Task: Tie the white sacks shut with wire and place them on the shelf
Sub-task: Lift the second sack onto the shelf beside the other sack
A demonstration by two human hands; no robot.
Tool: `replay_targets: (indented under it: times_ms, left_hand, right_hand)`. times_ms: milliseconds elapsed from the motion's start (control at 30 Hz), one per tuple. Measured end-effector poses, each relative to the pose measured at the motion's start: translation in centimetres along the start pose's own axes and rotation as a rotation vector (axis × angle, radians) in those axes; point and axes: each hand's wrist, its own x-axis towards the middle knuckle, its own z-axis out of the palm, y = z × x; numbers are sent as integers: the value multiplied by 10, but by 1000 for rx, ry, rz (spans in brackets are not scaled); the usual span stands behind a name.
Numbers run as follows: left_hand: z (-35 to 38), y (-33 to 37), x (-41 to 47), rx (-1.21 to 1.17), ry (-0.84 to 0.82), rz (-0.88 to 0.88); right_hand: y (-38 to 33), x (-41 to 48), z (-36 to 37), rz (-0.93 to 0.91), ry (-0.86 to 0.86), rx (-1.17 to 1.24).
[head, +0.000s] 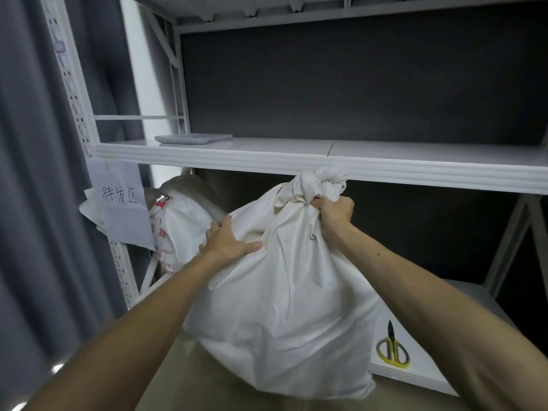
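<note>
A full white cloth sack (284, 301) hangs in front of the white metal shelf (385, 170), its bunched neck reaching the edge of the middle board. My right hand (335, 210) grips the neck just below the gathered top. My left hand (228, 241) clutches the cloth on the sack's upper left side. A second white sack (178, 223) with red print stands on the lower shelf at the left, behind the held one. No wire shows on the neck.
Yellow-handled scissors (393, 348) lie on the lower shelf board at the right. A flat grey-white device (192, 138) rests on the middle board at the left. A paper label (121, 200) hangs on the left post. A grey curtain (38, 173) hangs left.
</note>
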Motion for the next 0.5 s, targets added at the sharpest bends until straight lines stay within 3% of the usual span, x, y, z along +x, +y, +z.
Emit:
replay_targets:
  times_ms: [167, 500]
  left_hand:
    - [36, -36, 29, -30, -51, 39]
    - [89, -49, 78, -53, 95, 52]
  right_hand:
    - [40, 12, 24, -92, -22, -91]
    - [70, 94, 57, -78, 98, -98]
